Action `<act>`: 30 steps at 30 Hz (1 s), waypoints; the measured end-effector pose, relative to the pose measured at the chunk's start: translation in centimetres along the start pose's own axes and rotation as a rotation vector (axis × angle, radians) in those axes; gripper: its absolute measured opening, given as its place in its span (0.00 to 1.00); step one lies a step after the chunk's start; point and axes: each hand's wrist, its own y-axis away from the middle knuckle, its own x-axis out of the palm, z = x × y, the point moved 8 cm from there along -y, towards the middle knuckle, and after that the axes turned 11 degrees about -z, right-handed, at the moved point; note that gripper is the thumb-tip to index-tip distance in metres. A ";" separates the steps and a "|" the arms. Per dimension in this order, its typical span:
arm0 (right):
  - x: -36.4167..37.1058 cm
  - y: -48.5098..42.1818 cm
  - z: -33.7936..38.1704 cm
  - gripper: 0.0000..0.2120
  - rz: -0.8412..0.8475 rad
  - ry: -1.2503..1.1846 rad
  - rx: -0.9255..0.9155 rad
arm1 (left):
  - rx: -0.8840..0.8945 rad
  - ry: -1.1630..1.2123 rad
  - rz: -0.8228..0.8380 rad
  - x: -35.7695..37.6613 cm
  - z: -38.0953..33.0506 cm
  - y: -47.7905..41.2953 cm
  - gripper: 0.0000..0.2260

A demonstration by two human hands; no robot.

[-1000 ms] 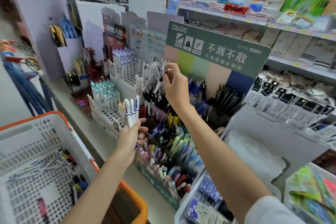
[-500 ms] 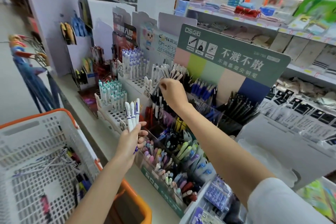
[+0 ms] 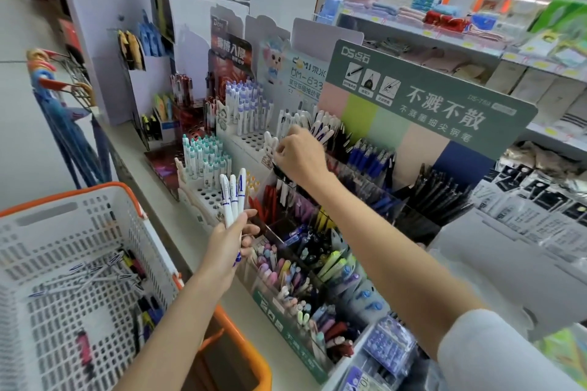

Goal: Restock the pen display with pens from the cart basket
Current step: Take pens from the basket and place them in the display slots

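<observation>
Head view of a shop aisle. A person's left hand (image 3: 227, 251) grips a small bunch of white pens (image 3: 233, 197) upright, with blue clips showing, just in front of the pen display (image 3: 428, 105). The right hand (image 3: 298, 157) reaches into a row of standing pens on the display's upper tier, fingers curled down among them. Whether it pinches one cannot be told. At lower left, an orange-rimmed white cart basket (image 3: 63, 232) holds loose pens (image 3: 92, 276) on its floor.

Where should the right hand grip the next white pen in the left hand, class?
Best the upper barrel of a white pen, pinched from above: these pens stand upright, and the left hand wraps their lower halves, leaving only tops free.
</observation>
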 end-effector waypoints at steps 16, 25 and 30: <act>1.2 -0.2 -2.1 0.04 -0.011 0.044 0.161 | 0.023 -0.040 -0.002 -0.6 -0.7 -0.5 0.09; 1.0 -0.5 -1.9 0.14 0.085 0.178 0.048 | 0.018 -0.046 0.020 -0.2 -0.6 -0.7 0.09; -6.7 0.6 -3.2 0.10 -0.165 -0.155 0.251 | -0.013 0.007 0.099 1.0 -0.9 -0.2 0.10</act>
